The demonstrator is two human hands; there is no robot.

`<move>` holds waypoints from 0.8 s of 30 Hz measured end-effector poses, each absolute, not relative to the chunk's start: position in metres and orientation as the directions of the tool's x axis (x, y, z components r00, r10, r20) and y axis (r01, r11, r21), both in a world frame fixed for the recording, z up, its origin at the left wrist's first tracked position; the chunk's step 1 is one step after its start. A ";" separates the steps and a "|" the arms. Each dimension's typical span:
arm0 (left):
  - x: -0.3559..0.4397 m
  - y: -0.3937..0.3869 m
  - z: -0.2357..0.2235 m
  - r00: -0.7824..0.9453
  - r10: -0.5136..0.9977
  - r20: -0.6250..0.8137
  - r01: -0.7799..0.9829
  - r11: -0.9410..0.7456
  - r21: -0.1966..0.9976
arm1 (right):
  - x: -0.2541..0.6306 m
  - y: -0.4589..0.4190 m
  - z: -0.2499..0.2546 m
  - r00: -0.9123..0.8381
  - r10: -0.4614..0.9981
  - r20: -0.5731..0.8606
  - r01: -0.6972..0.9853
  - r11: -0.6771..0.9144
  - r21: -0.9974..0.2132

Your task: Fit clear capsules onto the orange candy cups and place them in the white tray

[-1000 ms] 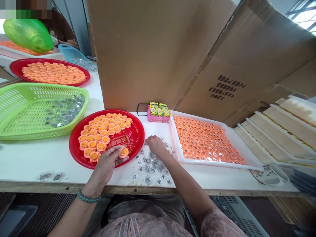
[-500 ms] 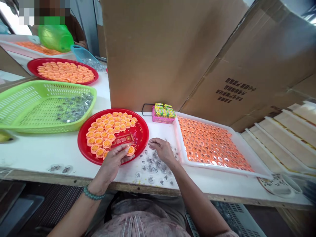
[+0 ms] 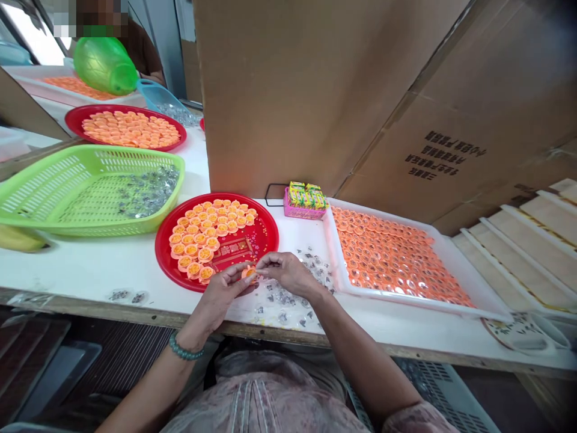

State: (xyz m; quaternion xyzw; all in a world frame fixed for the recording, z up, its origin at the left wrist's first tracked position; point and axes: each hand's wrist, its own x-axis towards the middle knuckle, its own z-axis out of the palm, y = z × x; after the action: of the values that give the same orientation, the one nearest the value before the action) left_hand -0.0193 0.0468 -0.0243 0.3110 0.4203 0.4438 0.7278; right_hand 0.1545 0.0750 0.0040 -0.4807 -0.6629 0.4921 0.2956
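Between the thumb and fingers of my left hand [image 3: 222, 296] is a small round orange cup [image 3: 249, 273] with a yellowish middle. My right hand [image 3: 291, 274] meets it from the right, fingertips pinched together at the cup's edge; whatever they hold is too small to make out. Both hands are over the near right edge of a red round tray [image 3: 273, 239], where many similar orange cups [image 3: 198, 237] lie in rows. Beneath and beside my right hand, clear plastic pieces with dark marks [image 3: 283, 316] are scattered on the white table.
To the right stands a white tray [image 3: 339, 264] of orange pieces with shiny tops. A pink basket [image 3: 304, 211] of yellow-green packets sits by the cardboard wall [image 3: 315, 90]. Leftward are a green basket [image 3: 67, 225], a banana [image 3: 20, 239] and another red tray [image 3: 74, 123]. A person sits beyond.
My right hand has moved left from above the clear pieces to the orange cup in my left hand. The camera view has shifted slightly left.
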 end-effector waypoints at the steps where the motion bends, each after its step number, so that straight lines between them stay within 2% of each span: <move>1: -0.018 0.046 -0.024 0.257 0.906 -0.336 -0.376 0.414 0.829 | 0.153 0.076 0.003 -0.365 0.928 -0.073 0.360 0.068 -0.930; 6: -0.015 0.045 -0.021 0.279 0.905 -0.321 -0.352 0.407 0.842 | 0.151 0.074 0.006 -0.400 0.916 0.031 0.407 0.208 -0.890; 10: -0.015 0.047 -0.022 0.272 0.915 -0.297 -0.368 0.385 0.846 | 0.153 0.062 0.012 -0.393 0.918 0.054 0.450 0.243 -0.859; 17: -0.012 0.048 -0.022 0.286 0.921 -0.265 -0.321 0.353 0.879 | 0.145 0.044 0.000 -0.278 0.935 0.219 0.617 0.348 -0.705; 24: -0.008 0.047 -0.021 0.269 0.933 -0.239 -0.295 0.315 0.902 | 0.144 0.043 -0.010 -0.310 0.882 0.355 0.664 0.468 -0.583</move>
State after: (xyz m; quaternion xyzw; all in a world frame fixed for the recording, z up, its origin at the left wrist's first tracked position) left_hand -0.0078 0.0470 -0.0210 0.3852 0.4145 0.4404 0.6971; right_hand 0.1437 0.0427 -0.0097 -0.4881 -0.7920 0.1664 0.3268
